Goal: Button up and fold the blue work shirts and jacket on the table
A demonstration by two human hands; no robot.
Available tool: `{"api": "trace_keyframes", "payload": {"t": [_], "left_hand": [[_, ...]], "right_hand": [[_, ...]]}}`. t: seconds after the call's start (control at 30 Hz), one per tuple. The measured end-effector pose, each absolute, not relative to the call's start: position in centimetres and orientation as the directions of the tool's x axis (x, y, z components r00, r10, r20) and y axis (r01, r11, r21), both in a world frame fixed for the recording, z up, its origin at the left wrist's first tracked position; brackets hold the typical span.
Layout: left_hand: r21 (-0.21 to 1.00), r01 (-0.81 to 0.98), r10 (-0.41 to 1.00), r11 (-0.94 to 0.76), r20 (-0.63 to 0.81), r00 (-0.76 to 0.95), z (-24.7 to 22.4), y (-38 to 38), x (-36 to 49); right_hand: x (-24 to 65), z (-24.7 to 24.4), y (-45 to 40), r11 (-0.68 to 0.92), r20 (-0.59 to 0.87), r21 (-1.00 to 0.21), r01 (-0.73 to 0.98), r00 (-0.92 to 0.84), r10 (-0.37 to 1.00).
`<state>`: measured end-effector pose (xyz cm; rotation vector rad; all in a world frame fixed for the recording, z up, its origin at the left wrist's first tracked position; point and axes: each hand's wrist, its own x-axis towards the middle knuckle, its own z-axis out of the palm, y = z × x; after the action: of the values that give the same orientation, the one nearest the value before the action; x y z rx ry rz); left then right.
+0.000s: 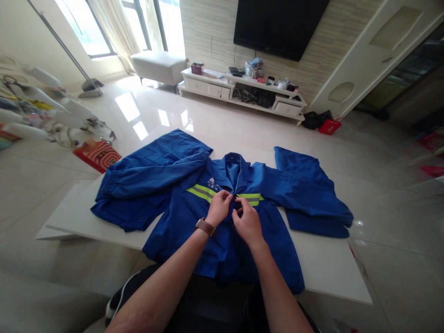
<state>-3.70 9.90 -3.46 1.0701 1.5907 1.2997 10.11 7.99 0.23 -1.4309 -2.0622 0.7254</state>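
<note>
A blue work jacket (215,231) lies front up on a white table, its collar away from me and its sleeves spread to both sides. Yellow-and-grey reflective strips cross the chest. With fingertips pinched together, my left hand (219,206) grips the front opening beside the strip; a brown-strapped watch (206,227) is on that wrist. My right hand (247,221) is at the same opening, fingers curled at the fabric edge. The fingers cover the exact spot they hold. More blue garments, one at left (152,148) and one at right (298,162), lie under the sleeves.
The white table (333,268) extends past the garments on both sides. A red patterned bag (100,155) and a white-armed machine (65,108) stand at left. Beyond the tiled floor are a low cabinet (211,89) with clutter, a bench (157,64) and a wall television (277,27).
</note>
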Motion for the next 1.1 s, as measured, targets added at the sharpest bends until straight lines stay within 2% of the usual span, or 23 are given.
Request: {"api": "trace_keyframes", "payload": {"t": [0.4, 0.7, 0.97, 1.1], "left_hand": [[0.996, 0.004, 0.925, 0.087, -0.079, -0.372, -2.8, 9.6, -3.2], [0.998, 0.034, 0.931, 0.052, -0.036, -0.364, -2.6, 9.7, -3.1], [0.992, 0.120, 0.922, 0.044, 0.006, -0.386, -2.4, 9.4, -3.3], [0.993, 0.101, 0.921, 0.057, -0.013, -0.390, -2.4, 9.3, -3.2]], "right_hand": [[10.0, 0.2, 8.2, 0.333, 0.141, -0.696, 0.636, -0.334, 0.932], [9.5, -0.5, 7.8, 0.358, 0.214, -0.729, 0.583, -0.303, 0.929], [9.5, -0.7, 8.0, 0.367, 0.198, -0.747, 0.554, -0.342, 0.919], [9.5, -0.6, 8.1, 0.379, 0.210, -0.738, 0.558, -0.344, 0.915]]}}
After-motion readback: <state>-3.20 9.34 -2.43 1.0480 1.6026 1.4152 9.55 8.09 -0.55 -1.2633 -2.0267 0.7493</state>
